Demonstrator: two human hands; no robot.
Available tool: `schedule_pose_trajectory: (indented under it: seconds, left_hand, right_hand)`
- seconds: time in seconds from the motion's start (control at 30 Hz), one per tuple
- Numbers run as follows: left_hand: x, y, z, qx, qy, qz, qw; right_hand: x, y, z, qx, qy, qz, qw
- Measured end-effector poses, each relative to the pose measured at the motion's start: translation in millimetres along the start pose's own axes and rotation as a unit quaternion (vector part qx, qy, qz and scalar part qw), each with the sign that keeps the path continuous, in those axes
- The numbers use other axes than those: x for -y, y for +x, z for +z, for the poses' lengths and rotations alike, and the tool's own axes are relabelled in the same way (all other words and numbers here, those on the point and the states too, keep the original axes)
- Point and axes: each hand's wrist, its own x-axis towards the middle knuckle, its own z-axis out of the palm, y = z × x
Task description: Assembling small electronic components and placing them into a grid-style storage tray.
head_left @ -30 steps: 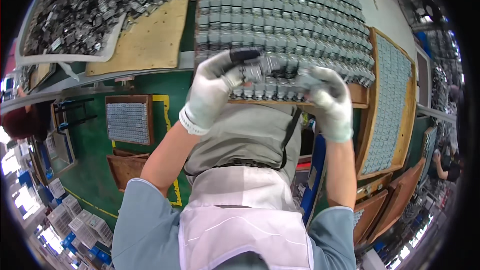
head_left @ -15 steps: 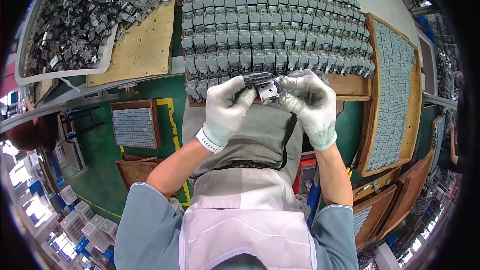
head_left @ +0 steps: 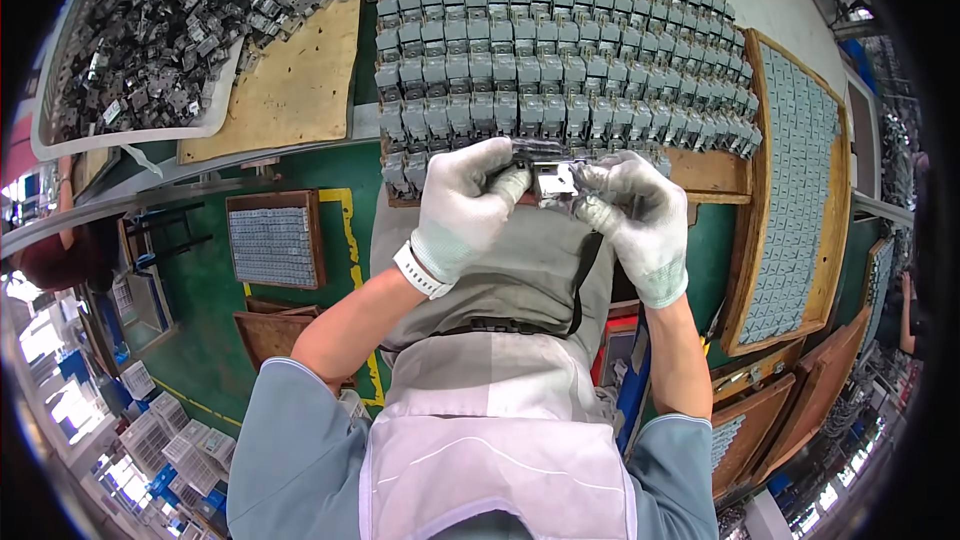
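Both hands wear white gloves with dark, soiled fingertips. Between them, over my lap at the near edge of the board, is a small metal housing (head_left: 554, 181) with a bright silver face. My left hand (head_left: 468, 202) grips it from the left, thumb and fingers pinched at its dark upper edge. From the right, my right hand (head_left: 634, 220) pinches the other side with thumb and curled fingers. Right behind the hands, rows of grey block-shaped parts (head_left: 540, 70) stand on a wooden board (head_left: 705, 172). The fingers hide much of the housing.
At the far left a white bin (head_left: 215, 118) holds loose metal parts, beside a tan cardboard sheet (head_left: 290, 90). A wooden-framed tray (head_left: 745, 325) of small grey pieces leans at right. Another such tray (head_left: 316, 240) sits lower left; wooden panels (head_left: 810, 410) stand lower right.
The housing has turned so its silver face shows more squarely. Both hands have shifted slightly right in the picture, as has the whole scene, and both still hold the housing.
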Motion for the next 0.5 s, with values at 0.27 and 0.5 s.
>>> schedule_pose_trajectory:
  seconds: [0.27,0.5]
  left_hand:
    - [-16.0,12.3,-10.8,0.109,0.191,0.094,0.971]
    - [-17.4,10.9,-10.3,0.183,0.241,0.125,0.945]
  right_hand:
    - [-17.4,-7.7,4.5,-0.001,-0.015,0.017,1.0]
    - [-19.4,-11.3,-11.0,0.079,-0.023,0.025,0.996]
